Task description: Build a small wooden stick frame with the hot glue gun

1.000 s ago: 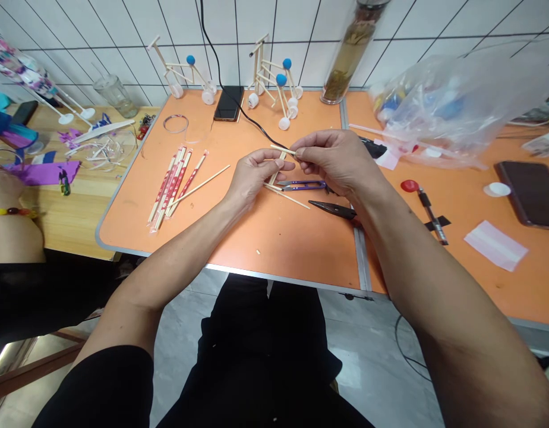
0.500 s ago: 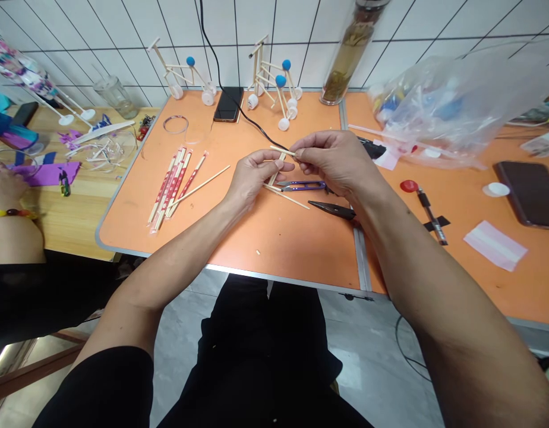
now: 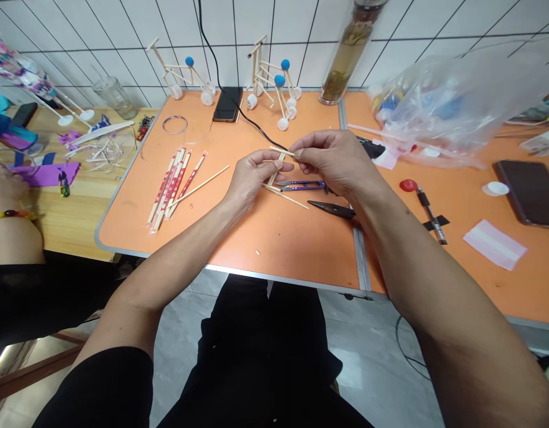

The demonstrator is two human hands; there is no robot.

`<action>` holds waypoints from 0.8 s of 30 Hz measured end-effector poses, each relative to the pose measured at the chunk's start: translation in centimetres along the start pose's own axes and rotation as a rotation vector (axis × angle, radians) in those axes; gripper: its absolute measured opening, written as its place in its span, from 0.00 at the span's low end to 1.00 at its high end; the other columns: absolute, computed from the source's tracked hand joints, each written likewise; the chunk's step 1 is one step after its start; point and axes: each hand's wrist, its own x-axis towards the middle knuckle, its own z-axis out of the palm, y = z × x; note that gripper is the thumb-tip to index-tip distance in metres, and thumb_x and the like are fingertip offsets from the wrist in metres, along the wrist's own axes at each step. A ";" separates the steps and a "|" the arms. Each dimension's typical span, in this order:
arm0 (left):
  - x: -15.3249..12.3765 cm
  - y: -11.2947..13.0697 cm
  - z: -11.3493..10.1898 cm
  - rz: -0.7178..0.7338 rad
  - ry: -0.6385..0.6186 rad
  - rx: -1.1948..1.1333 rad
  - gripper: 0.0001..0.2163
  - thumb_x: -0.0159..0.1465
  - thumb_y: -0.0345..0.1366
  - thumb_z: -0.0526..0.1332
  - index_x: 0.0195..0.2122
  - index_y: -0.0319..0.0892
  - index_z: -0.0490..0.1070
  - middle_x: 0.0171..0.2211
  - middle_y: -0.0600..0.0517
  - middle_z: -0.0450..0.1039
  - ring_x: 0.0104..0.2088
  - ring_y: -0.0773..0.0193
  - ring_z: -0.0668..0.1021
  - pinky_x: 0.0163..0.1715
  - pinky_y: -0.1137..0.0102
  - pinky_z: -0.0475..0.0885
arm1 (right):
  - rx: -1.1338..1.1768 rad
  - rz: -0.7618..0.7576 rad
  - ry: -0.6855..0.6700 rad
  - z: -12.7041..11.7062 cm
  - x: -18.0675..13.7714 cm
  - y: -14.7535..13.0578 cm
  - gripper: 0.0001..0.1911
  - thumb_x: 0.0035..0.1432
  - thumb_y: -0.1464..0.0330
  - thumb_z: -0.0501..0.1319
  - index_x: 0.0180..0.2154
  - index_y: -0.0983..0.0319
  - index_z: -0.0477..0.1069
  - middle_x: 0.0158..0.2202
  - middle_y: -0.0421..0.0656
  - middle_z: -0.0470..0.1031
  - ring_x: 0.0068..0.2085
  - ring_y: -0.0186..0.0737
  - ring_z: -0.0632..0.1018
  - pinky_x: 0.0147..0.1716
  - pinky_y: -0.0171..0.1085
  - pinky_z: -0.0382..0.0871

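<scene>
My left hand (image 3: pixel 255 175) is closed on a small frame of wooden sticks (image 3: pixel 274 172), pinched between thumb and fingers. Across the frame's upper end lies a short wooden stick (image 3: pixel 281 151), its right end pinched by my right hand (image 3: pixel 325 157). Whether the short stick is fixed to the frame I cannot tell. Below the hands a longer wooden stick (image 3: pixel 292 198) slants down to the right. Purple thread snips (image 3: pixel 303 186) and dark-jawed pliers (image 3: pixel 330 209) lie by my right hand. Wrapped chopsticks (image 3: pixel 172 187) in red-and-clear sleeves lie left, beside one bare chopstick (image 3: pixel 203 186).
Two stick models with blue balls (image 3: pixel 280 80) and white wheels stand at the back, near a phone (image 3: pixel 228 104) and a tall bottle (image 3: pixel 346 59). A plastic bag (image 3: pixel 457 101), pen (image 3: pixel 431 215) and second phone (image 3: pixel 530 193) occupy the right. Another person's arm (image 3: pixel 13 235) rests at left.
Both hands keep the same grip on the sticks, almost without motion. The whole view has shifted very slightly.
</scene>
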 end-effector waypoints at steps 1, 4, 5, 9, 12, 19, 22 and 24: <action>0.0 0.0 0.0 0.002 -0.002 -0.004 0.09 0.61 0.36 0.75 0.40 0.43 0.80 0.38 0.50 0.89 0.32 0.65 0.86 0.38 0.70 0.83 | -0.001 0.000 0.000 0.0 0.0 0.0 0.10 0.52 0.70 0.81 0.30 0.59 0.81 0.23 0.37 0.73 0.24 0.34 0.73 0.25 0.36 0.75; 0.0 -0.1 -0.1 0.013 -0.012 -0.018 0.10 0.60 0.36 0.75 0.40 0.43 0.80 0.38 0.49 0.89 0.31 0.65 0.85 0.38 0.70 0.83 | -0.003 0.010 0.012 0.1 -0.1 -0.1 0.10 0.52 0.73 0.79 0.30 0.59 0.80 0.23 0.37 0.73 0.24 0.33 0.73 0.26 0.36 0.74; 0.0 -0.1 -0.1 0.014 -0.014 -0.020 0.09 0.60 0.36 0.75 0.40 0.43 0.80 0.38 0.49 0.89 0.31 0.65 0.85 0.38 0.70 0.83 | -0.003 0.013 0.018 0.1 -0.1 -0.1 0.10 0.52 0.74 0.79 0.30 0.59 0.80 0.23 0.37 0.73 0.24 0.33 0.73 0.27 0.36 0.74; 0.1 -0.2 -0.2 0.013 -0.007 -0.017 0.09 0.61 0.36 0.76 0.41 0.44 0.80 0.39 0.50 0.89 0.32 0.65 0.86 0.39 0.69 0.83 | -0.017 0.004 0.027 0.1 -0.2 -0.3 0.10 0.52 0.75 0.78 0.30 0.59 0.80 0.23 0.38 0.73 0.25 0.33 0.73 0.28 0.37 0.74; 0.1 -0.3 -0.2 0.021 -0.020 -0.029 0.09 0.61 0.36 0.75 0.41 0.44 0.81 0.39 0.50 0.89 0.31 0.65 0.86 0.40 0.68 0.83 | -0.033 -0.009 0.013 0.1 -0.3 -0.5 0.09 0.53 0.74 0.78 0.30 0.58 0.81 0.24 0.38 0.74 0.26 0.34 0.73 0.27 0.36 0.74; 0.2 -0.3 -0.2 0.014 -0.003 0.006 0.10 0.61 0.38 0.76 0.41 0.44 0.81 0.40 0.49 0.89 0.33 0.63 0.87 0.40 0.68 0.83 | -0.051 -0.023 0.012 0.1 -0.4 -0.5 0.06 0.56 0.73 0.75 0.32 0.58 0.82 0.26 0.39 0.75 0.27 0.34 0.74 0.29 0.35 0.74; 0.3 -0.4 -0.3 0.024 -0.007 0.003 0.10 0.61 0.38 0.76 0.42 0.44 0.81 0.40 0.49 0.89 0.34 0.63 0.87 0.40 0.68 0.84 | -0.017 -0.009 -0.010 0.2 -0.4 -0.5 0.05 0.58 0.70 0.75 0.32 0.58 0.82 0.28 0.39 0.76 0.27 0.33 0.74 0.29 0.34 0.74; 0.3 -0.4 -0.3 0.031 -0.016 -0.007 0.09 0.62 0.37 0.75 0.41 0.44 0.81 0.41 0.49 0.89 0.34 0.62 0.88 0.41 0.67 0.84 | 0.016 -0.002 -0.020 0.2 -0.3 -0.5 0.06 0.60 0.67 0.75 0.32 0.58 0.81 0.29 0.40 0.77 0.28 0.33 0.75 0.29 0.33 0.74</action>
